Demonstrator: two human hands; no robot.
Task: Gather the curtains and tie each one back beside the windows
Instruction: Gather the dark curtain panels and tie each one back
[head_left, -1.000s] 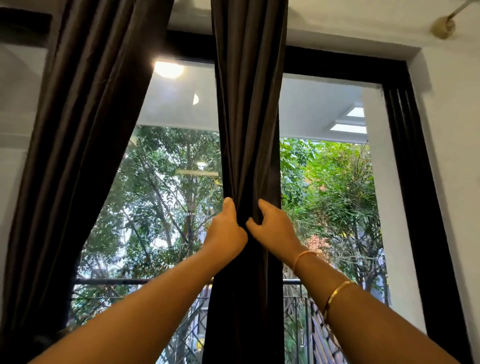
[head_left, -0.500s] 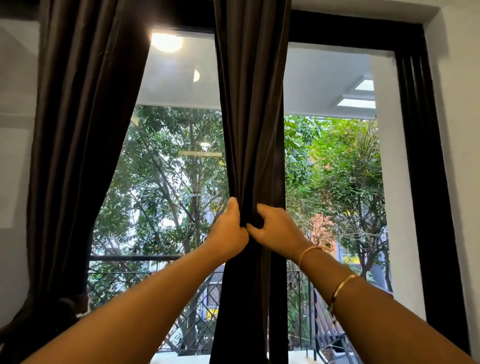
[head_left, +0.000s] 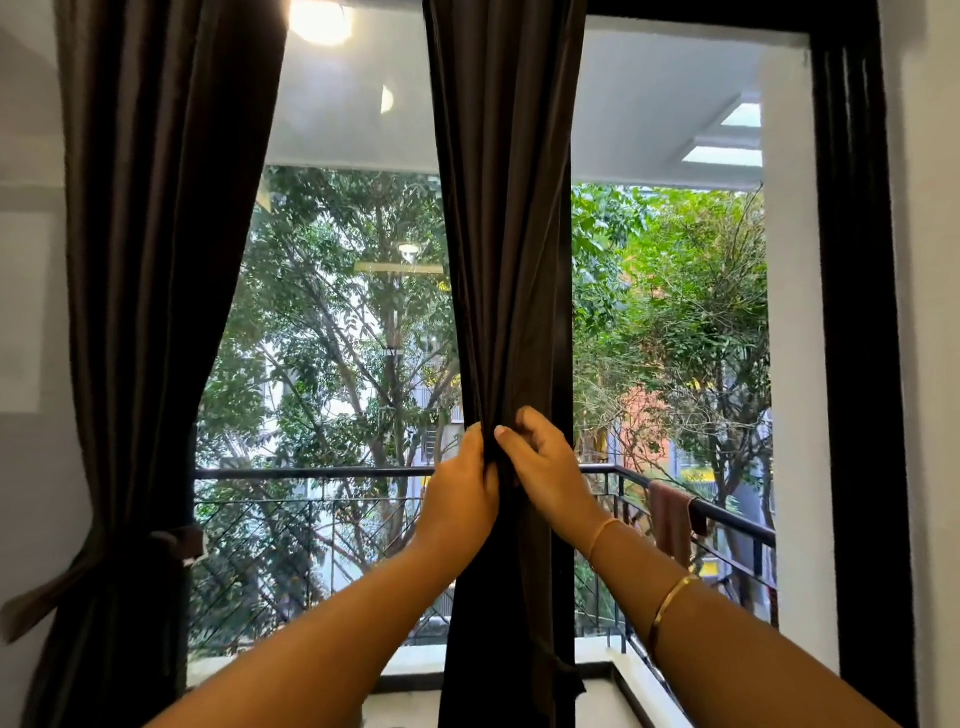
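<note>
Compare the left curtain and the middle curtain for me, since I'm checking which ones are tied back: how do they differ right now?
The left curtain is cinched by a tie-back and sweeps aside toward the wall; the middle curtain hangs straight down with no tie seen on it. No hand touches the left curtain, while the left hand and right hand pinch the middle curtain's folds together. Both are the same dark brown fabric.

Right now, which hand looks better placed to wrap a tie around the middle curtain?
Probably the right hand: its grip looks looser, while the left hand clamps the middle curtain bunched.
</note>
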